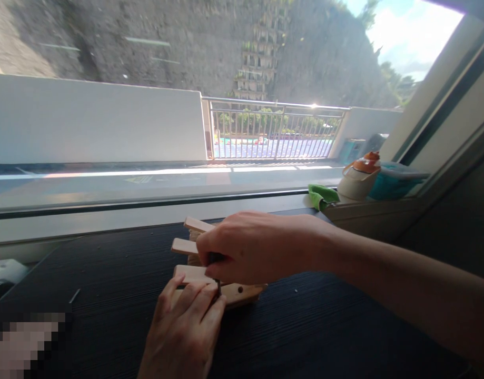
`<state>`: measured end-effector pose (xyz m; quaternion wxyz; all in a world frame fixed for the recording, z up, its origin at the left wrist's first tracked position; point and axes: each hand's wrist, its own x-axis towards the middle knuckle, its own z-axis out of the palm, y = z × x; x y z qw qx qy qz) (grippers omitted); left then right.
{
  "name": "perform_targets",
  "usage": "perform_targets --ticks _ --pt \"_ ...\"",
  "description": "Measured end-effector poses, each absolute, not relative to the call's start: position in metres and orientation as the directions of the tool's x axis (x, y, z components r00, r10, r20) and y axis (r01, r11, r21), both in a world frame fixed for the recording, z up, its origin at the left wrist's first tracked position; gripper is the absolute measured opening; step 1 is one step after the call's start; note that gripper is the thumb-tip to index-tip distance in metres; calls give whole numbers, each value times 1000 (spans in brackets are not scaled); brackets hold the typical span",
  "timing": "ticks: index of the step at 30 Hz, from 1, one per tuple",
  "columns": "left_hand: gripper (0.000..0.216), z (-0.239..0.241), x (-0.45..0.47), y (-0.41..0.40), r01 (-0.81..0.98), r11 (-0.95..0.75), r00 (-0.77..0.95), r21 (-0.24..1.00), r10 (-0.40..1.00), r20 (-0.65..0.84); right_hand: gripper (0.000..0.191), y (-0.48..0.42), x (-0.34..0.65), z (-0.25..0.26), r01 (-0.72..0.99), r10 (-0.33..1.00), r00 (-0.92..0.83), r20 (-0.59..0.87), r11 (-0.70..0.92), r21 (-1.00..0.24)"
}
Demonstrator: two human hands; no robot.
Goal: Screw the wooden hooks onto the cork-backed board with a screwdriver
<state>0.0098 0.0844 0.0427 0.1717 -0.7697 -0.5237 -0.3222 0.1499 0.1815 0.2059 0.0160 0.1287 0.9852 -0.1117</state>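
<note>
A light wooden assembly [194, 247] of slats and a drilled board lies on the dark table [107, 295] in front of a window. My right hand [253, 247] is closed round a small dark tool whose thin shaft [218, 287] points down into the wood. Just below it, my left hand [184, 326] rests on the near part of the assembly, fingers together and pressing flat on the wood. Much of the wooden piece is hidden under both hands.
On the window sill at the right sit a green cloth [322, 196], a white container with an orange top [360, 176] and a teal box [394, 181]. A white object [2, 276] lies at the far left. A balcony railing [273, 129] shows outside.
</note>
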Motion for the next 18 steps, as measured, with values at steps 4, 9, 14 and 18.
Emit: perform_targets --ticks 4,9,14,18 --pt "33 42 10 83 920 -374 207 116 717 665 23 182 151 202 302 306 -952 -8 935 -187" --pt "32 42 10 84 917 -387 230 98 712 664 17 178 153 208 266 264 -964 -30 950 -166" --pt "34 42 11 84 921 -371 199 121 714 671 20 173 149 213 270 254 -959 -122 953 -139" --pt "32 44 11 83 919 -382 228 94 712 664 23 176 146 206 309 301 -951 -73 939 -151"
